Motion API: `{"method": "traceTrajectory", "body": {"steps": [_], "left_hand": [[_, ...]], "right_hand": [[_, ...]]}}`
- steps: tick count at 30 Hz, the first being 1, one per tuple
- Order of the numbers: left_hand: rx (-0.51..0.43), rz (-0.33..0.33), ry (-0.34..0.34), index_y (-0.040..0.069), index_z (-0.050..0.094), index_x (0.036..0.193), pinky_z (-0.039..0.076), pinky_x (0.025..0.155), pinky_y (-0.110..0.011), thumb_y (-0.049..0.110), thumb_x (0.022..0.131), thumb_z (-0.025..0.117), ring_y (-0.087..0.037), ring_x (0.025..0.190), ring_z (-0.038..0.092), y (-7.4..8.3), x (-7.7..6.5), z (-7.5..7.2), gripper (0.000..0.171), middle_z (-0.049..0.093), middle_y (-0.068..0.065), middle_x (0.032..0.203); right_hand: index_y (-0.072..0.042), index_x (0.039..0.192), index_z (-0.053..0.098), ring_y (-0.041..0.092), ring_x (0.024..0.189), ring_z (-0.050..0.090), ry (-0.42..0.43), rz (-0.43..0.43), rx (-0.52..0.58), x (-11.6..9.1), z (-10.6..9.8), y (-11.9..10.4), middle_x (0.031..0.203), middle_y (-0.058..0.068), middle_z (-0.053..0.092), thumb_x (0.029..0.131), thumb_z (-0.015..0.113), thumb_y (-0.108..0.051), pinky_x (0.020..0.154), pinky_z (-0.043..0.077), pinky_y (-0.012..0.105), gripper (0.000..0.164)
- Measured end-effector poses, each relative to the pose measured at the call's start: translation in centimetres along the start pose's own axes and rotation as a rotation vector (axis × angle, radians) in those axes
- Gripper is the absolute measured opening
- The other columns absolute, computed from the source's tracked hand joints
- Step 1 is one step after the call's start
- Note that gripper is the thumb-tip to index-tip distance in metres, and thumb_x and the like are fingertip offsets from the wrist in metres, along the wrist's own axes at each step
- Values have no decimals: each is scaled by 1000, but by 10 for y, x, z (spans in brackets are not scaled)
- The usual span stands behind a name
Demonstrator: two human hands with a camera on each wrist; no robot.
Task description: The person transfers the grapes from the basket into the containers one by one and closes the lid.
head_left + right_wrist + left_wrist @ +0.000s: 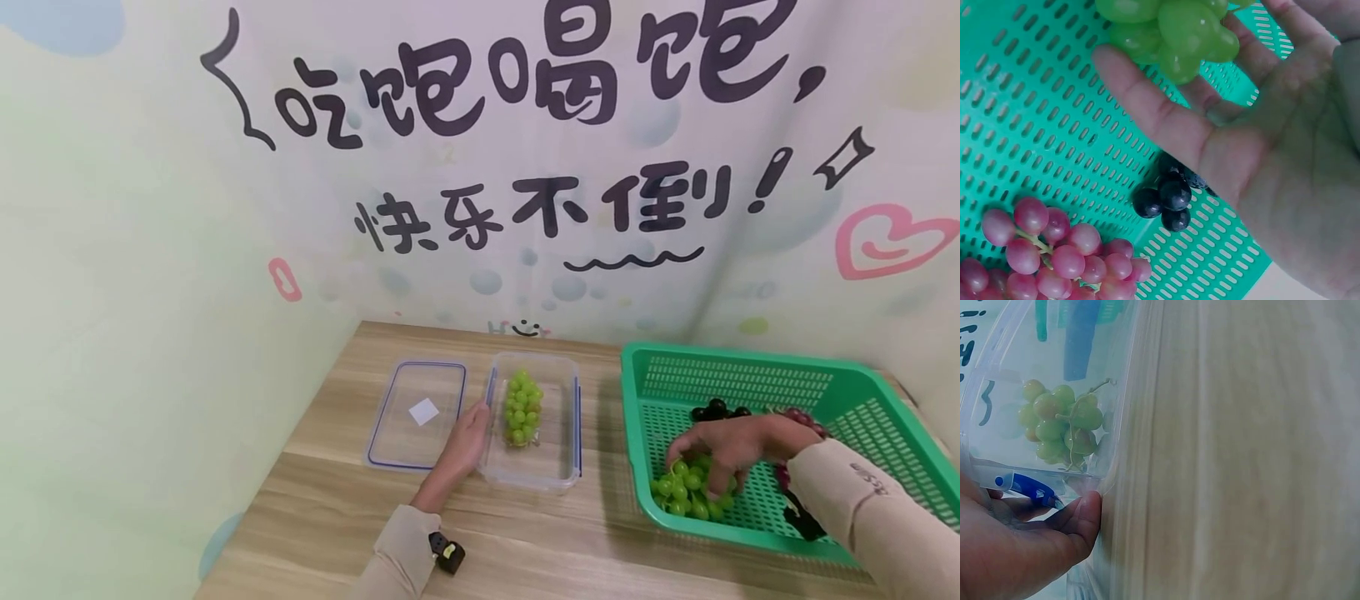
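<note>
My left hand (468, 435) holds the left side of a clear plastic container (553, 462), its thumb and fingers by the blue-edged latch flap (1027, 487). A bunch of green grapes (522, 408) lies inside that container. Over on the right, my right hand (731, 446) reaches down into a green plastic basket (636, 450). Its spread thumb and fingers (1147, 106) straddle another bunch of green grapes (686, 490), touching it at the basket's near left corner; the palm stands off from the fruit.
A clear lid (401, 417) with a blue seal and a white square label (423, 412) lies left of the container. Black grapes (1172, 194) and red grapes (1063, 256) share the basket. A wall with black lettering (551, 208) rises behind the wooden table (517, 542).
</note>
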State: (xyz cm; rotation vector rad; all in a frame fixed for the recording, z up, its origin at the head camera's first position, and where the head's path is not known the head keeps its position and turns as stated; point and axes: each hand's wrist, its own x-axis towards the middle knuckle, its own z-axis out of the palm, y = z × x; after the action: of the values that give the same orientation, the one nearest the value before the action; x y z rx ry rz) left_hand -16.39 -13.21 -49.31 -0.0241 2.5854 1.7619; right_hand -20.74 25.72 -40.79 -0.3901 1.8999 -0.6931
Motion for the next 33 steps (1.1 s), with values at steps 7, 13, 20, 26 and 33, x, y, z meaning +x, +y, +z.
{"method": "traceTrajectory", "body": {"steps": [7, 13, 20, 26, 33], "left_hand": [[-7, -10, -2, 1, 47, 88, 34, 60, -31, 25, 109, 27, -16, 65, 35, 0, 0, 1, 38, 36, -1, 72], [-6, 0, -2, 3, 47, 86, 34, 60, -30, 23, 109, 26, -17, 65, 35, 0, 0, 1, 37, 36, -1, 72], [-3, 4, -15, 1, 47, 89, 34, 59, -30, 24, 109, 26, -17, 64, 36, 0, 0, 0, 37, 37, -1, 72], [-20, 9, -14, 2, 46, 87, 33, 59, -30, 24, 109, 27, -16, 64, 35, -1, 0, 0, 37, 37, -1, 72], [13, -2, -16, 5, 47, 88, 35, 65, -31, 24, 109, 25, -17, 68, 35, -2, 2, 0, 35, 35, -2, 75]], "right_hand": [[-14, 113, 57, 26, 102, 51, -23, 1, -30, 2, 2, 3, 122, 11, 51, 74, 67, 7, 63, 56, 43, 46], [-13, 109, 56, 28, 96, 52, 9, 29, -50, 1, 3, 5, 123, 14, 45, 72, 65, 8, 61, 56, 46, 43], [-16, 117, 55, 26, 99, 52, 37, -14, -8, -3, -1, 10, 123, 13, 51, 77, 63, 5, 63, 57, 46, 46], [-8, 121, 53, 19, 86, 58, -50, -179, 46, -7, -8, 16, 114, 14, 59, 86, 61, -2, 58, 57, 37, 36], [-6, 127, 49, 22, 89, 62, -60, -254, 95, -17, -13, 21, 116, 19, 58, 92, 60, -6, 62, 59, 42, 37]]}}
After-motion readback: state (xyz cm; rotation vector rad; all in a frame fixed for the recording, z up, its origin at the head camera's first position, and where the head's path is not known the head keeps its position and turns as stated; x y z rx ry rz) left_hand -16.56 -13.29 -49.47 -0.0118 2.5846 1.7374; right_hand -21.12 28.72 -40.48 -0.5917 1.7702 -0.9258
